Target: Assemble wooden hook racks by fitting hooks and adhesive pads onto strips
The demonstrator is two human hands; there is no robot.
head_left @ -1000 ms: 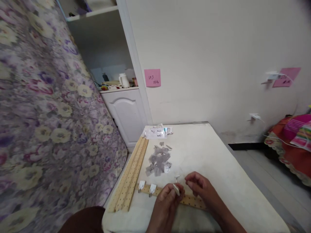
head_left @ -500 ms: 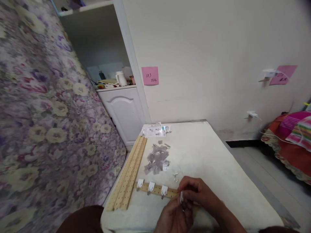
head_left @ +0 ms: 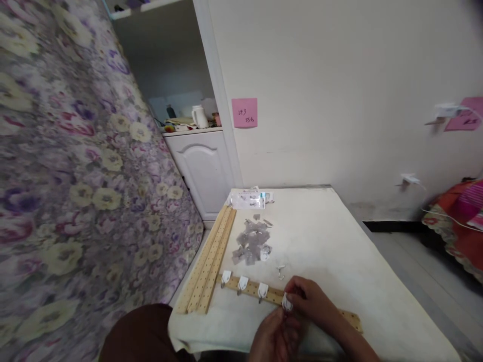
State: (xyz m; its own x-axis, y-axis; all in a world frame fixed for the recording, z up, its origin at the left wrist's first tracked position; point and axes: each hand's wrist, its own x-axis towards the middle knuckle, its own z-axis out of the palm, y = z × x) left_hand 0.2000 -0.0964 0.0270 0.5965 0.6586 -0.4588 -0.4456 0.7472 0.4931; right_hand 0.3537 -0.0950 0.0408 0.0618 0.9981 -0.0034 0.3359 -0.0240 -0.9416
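A wooden perforated strip [head_left: 349, 318] lies across the near part of the white table [head_left: 332, 241] with three white hooks [head_left: 243, 284] fixed along its left half. My right hand [head_left: 311, 304] pinches a fourth white hook [head_left: 287, 302] against the strip just right of those. My left hand [head_left: 277, 339] is curled below it at the table's near edge, fingers closed by the same hook. A small loose metal hook [head_left: 279, 272] lies just beyond the strip. A pile of clear hook pads [head_left: 252, 241] sits further back.
Long wooden strips [head_left: 211, 261] lie along the table's left edge. An opened packet [head_left: 251, 199] rests at the far left corner. A floral mattress [head_left: 75, 176] leans at left, a white cupboard [head_left: 199, 166] behind, wall with pink notes [head_left: 244, 112], and bedding [head_left: 458, 221] at right.
A third white hook now sits on the strip. My hands moved right along the strip and press a fourth hook to it. The camera shifted slightly.
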